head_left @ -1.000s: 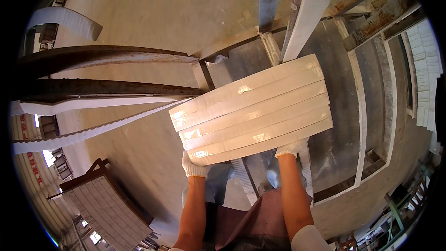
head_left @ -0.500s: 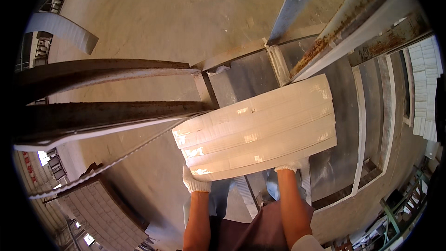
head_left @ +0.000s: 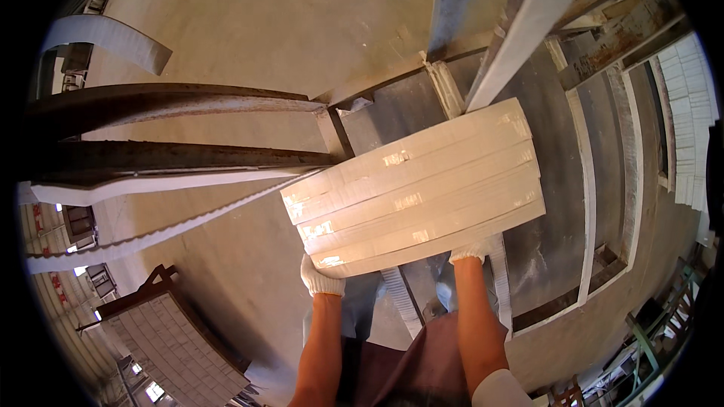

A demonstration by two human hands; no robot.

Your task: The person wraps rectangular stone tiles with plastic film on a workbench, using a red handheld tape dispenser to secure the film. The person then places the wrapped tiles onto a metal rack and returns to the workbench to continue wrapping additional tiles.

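A bundle of several long, narrow cardboard boxes [head_left: 411,192], lying side by side with shiny clear tape on their upper faces, sits at a slant in front of me over a metal frame rack. My left hand [head_left: 323,280], in a white knit glove, grips the bundle at its near left corner. Under the near edge, further right, is my right hand [head_left: 468,252], in the same kind of glove; its fingers are mostly hidden below the cardboard. Both hands hold the bundle.
Rusty steel posts [head_left: 188,154] rise on the left, and a pale upright [head_left: 520,30] stands beyond the bundle. Rack rails [head_left: 590,203] run along the right. Pale stacked cartons [head_left: 177,350] stand at lower left, others [head_left: 682,117] at far right. Green metalwork [head_left: 648,354] is at lower right.
The bundle, my hands and the rack all sit slightly higher in the picture, as the view has shifted. Both hands keep their places on the bundle.
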